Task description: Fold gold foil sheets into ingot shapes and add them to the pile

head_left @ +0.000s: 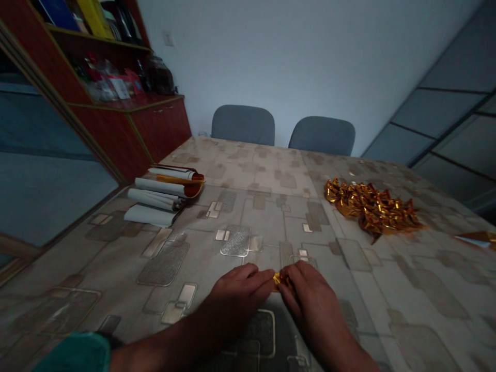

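A patterned surface [186, 258] stretches toward two grey chairs [243, 125], with a wooden cabinet [127, 124] at left and heaped gold foil [372, 206] at right. At the near edge, the left hand [240, 294] and right hand [310, 299] pinch a small gold foil piece [277, 280] between closed fingers, its long axis hidden.

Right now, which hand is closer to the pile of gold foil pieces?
Right. The right hand sits in front of the gold foil pile, slightly to its left; the left hand sits farther left.

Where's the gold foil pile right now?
In the head view, the gold foil pile lies on the right of the table, ahead of the right hand.
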Motion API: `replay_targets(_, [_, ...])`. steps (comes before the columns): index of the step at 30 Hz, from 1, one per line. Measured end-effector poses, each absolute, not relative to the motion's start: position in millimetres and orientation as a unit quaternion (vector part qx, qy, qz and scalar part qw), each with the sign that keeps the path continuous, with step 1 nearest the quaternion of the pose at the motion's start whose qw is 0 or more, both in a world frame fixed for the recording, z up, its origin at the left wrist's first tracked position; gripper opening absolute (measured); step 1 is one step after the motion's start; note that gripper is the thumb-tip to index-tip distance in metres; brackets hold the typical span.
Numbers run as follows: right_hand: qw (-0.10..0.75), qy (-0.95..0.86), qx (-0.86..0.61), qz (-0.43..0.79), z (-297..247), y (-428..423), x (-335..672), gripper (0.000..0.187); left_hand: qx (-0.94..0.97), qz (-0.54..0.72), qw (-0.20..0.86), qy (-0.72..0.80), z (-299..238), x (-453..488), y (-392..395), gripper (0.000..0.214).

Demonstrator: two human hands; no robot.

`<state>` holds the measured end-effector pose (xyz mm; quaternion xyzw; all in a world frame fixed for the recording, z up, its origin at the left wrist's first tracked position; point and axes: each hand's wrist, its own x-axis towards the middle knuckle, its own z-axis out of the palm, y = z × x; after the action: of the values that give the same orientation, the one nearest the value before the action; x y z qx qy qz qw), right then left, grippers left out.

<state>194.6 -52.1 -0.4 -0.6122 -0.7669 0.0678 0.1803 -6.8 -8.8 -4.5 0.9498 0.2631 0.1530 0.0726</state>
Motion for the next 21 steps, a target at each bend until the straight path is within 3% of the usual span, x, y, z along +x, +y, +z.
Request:
replay_targets(12, [0.197,-0.756,-0.622,0.059,2,-57,188,0.014,0.962,0.123,0.121,0.209,-1,-21,-8,0.068])
replay_targets(21, [0.159,-0.747,-0.646,0.009,-4,-55,183,0.008,0.970,0.100,0.138,0.176,-2,-27,2,0.075])
